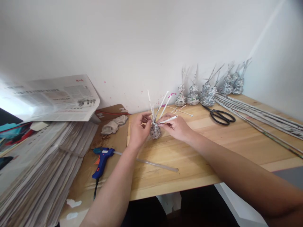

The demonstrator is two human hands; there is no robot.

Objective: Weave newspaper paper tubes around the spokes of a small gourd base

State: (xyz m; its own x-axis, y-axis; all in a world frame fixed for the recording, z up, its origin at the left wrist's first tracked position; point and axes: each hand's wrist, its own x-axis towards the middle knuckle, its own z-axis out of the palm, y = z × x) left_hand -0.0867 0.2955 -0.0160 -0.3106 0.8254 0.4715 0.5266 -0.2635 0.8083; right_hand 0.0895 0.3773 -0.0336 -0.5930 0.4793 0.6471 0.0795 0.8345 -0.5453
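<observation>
A small round woven piece of rolled newspaper (155, 131) stands on the wooden table between my hands, with several paper tubes (163, 102) sticking up and fanning out of its top. My left hand (141, 127) is closed at its left side, fingertips against the rim. On the other side my right hand (176, 126) pinches a paper tube (170, 119) that leans out to the right, close to where it leaves the weaving. The fingertips of both hands partly cover the top of the piece.
Finished-looking woven gourd shapes (193, 94) line the wall at the back right. Black scissors (222, 116) and long paper tubes (258, 115) lie right. A blue glue gun (102, 162) with a long glue stick (157, 164) rests left, beside stacked newspapers (54, 164) and a crumpled glove (115, 124).
</observation>
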